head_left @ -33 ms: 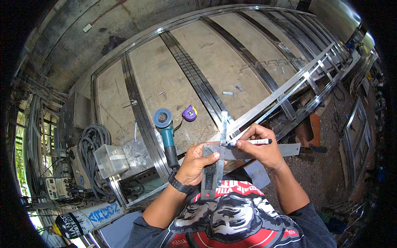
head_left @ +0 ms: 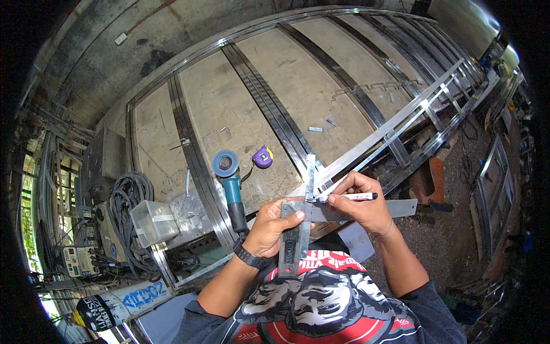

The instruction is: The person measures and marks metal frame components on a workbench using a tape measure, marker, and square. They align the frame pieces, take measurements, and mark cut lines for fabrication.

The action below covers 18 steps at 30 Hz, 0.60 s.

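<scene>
My left hand clamps a try square against a narrow metal strip, its thumb lying over the corner. The square's stock points down toward my shirt, and its steel blade runs right, crossing the strip and passing below my right hand. Between the fingers of that right hand is a marker pen with a white and dark barrel. Its tip meets the strip close to the blade's upper edge. The strip stands out beyond the square at both ends. Fingers beneath the square are partly hidden.
An angle grinder lies left of my hands, beside a purple tape measure. Metal frame bars cross the worktop. A clear plastic box, coiled cables and a gas cylinder are at left.
</scene>
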Available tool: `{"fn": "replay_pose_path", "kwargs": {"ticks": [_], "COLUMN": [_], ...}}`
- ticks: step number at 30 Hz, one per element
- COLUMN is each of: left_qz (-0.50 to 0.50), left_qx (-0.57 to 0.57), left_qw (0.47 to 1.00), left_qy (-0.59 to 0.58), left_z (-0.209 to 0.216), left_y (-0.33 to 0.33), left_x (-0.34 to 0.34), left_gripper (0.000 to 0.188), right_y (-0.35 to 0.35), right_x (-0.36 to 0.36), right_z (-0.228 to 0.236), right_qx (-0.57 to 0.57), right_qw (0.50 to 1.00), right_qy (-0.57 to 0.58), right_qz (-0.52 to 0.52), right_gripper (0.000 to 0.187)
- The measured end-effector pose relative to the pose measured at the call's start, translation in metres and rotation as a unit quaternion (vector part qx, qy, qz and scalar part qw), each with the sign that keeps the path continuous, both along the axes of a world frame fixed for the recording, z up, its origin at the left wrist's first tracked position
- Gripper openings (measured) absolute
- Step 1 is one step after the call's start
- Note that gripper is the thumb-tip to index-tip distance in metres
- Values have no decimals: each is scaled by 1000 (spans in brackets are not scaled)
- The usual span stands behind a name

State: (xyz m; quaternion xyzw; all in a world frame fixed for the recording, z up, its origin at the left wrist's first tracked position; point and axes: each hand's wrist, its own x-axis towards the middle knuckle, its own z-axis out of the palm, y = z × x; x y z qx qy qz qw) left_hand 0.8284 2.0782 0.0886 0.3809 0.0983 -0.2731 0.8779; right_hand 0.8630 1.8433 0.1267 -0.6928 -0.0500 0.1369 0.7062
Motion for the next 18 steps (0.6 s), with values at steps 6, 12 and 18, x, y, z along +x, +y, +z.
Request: {"fn": "replay_pose_path", "kwargs": {"ticks": [6, 12, 18], "left_qz": [1, -2, -12], "left_qx": [-3, 8, 17], "left_qw": [1000, 1000, 1000], "left_qy": [7, 8, 5], "left_z": [-1, -2, -2], "left_y": [0, 0, 1], "left_x": [2, 1, 0], "left_gripper": [37, 36, 36], "right_y": [1, 0, 0], "right_x": [3, 1, -1], "right_z": [-4, -4, -3], "right_qx": [10, -4, 2], "right_qw": [1000, 1000, 1000], "right_qy": [-14, -8, -3], "right_qz": [-3, 2, 3], "right_gripper": [19, 18, 18]}}
